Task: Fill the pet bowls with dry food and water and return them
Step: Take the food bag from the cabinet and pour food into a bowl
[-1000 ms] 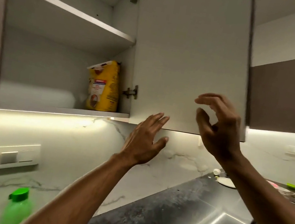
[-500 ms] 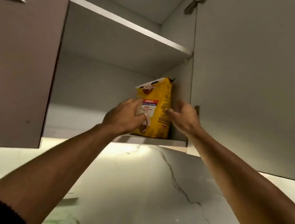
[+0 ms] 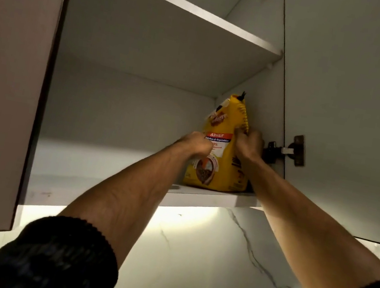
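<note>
A yellow bag of dry pet food [image 3: 221, 169] stands upright at the right end of the lower shelf [image 3: 210, 197] of an open wall cabinet. My left hand [image 3: 195, 142] grips the bag's front left side. My right hand [image 3: 249, 145] grips its right edge, next to the cabinet's side wall. Both arms reach up from below. The bag's base rests on the shelf. No pet bowls are in view.
The cabinet door [image 3: 354, 116] stands open to the right, with a hinge [image 3: 283, 150] just beside my right hand. An upper shelf [image 3: 182, 4] spans the cabinet above. A closed cabinet front [image 3: 4, 87] is on the left. A lit marble backsplash [image 3: 202, 259] runs below.
Both hands rose from in front of the open door into the cabinet and closed round the yellow bag. The view moved closer and tilted up, so the counter dropped out of sight.
</note>
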